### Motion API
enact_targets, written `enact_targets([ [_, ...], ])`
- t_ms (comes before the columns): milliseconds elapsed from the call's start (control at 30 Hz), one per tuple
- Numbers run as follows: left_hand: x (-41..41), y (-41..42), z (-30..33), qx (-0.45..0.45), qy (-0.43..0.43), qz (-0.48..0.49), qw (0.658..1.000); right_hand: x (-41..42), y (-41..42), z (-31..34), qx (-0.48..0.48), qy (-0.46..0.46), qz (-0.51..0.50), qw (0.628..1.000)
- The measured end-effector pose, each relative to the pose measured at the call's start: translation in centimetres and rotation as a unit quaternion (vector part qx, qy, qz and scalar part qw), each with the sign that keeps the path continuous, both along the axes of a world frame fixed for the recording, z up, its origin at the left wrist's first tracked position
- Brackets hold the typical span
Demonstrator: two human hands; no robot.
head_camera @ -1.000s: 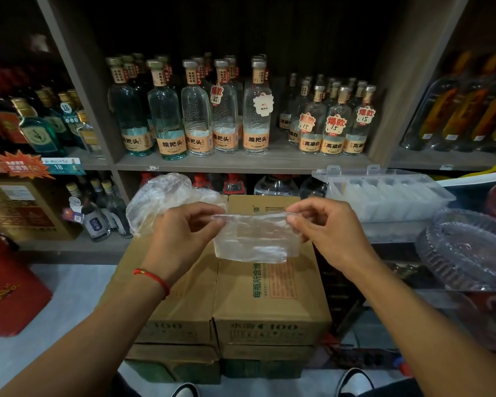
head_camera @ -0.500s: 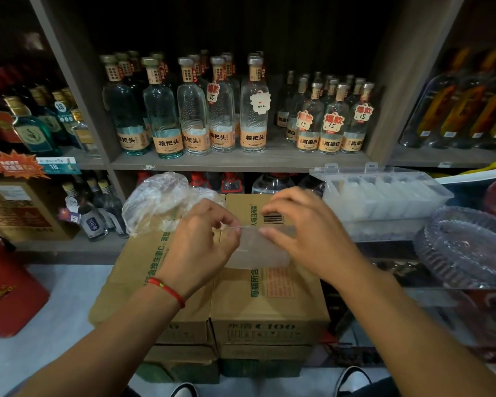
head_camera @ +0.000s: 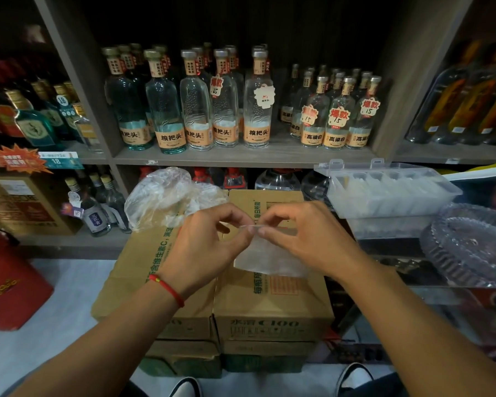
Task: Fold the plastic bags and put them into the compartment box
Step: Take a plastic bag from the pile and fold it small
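A small clear plastic bag (head_camera: pixel 269 257) hangs above the cardboard boxes, folded narrow. My left hand (head_camera: pixel 204 245) and my right hand (head_camera: pixel 304 239) pinch its top edge, fingertips almost touching at the middle. A loose heap of clear plastic bags (head_camera: pixel 166 200) lies on the left cardboard box, behind my left hand. The clear compartment box (head_camera: pixel 390 193) stands open at the right, with several folded bags in its cells.
Stacked cardboard boxes (head_camera: pixel 272 299) serve as the work surface under my hands. Shelves of glass bottles (head_camera: pixel 224 110) fill the back. A round clear tray (head_camera: pixel 470 245) sits at the right, a red box (head_camera: pixel 9 285) on the floor at the left.
My hands have come together from a wide hold on the bag's top corners, and the bag has been folded to about half its width.
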State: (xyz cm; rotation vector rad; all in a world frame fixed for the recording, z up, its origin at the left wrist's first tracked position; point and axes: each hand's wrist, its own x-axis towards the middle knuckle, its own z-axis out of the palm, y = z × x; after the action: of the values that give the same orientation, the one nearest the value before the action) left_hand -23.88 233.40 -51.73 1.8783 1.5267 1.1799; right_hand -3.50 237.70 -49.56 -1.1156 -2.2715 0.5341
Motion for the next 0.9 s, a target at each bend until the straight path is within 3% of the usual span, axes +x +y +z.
enact_targets([
  [167,-0.3,-0.1,0.5,-0.102,-0.079,-0.090,0.988,1.5,0.4,0.7,-0.085,0.159,-0.001,0.984],
  [233,-0.2,-0.3,0.4,-0.101,-0.083,-0.089,0.987,2.3,0.4,0.8,-0.112,0.190,0.007,0.975],
  [433,0.3,-0.5,0.4,-0.039,-0.046,-0.072,0.996,3.1,-0.1,1.0,-0.154,0.214,0.047,0.963],
  [567,0.5,-0.5,0.3,-0.025,-0.036,-0.075,0.996,2.2,-0.2,0.6,-0.104,0.226,0.023,0.968],
  [900,0.4,-0.2,0.6,-0.031,-0.159,-0.046,0.986,2.5,0.1,0.7,-0.120,0.278,0.013,0.953],
])
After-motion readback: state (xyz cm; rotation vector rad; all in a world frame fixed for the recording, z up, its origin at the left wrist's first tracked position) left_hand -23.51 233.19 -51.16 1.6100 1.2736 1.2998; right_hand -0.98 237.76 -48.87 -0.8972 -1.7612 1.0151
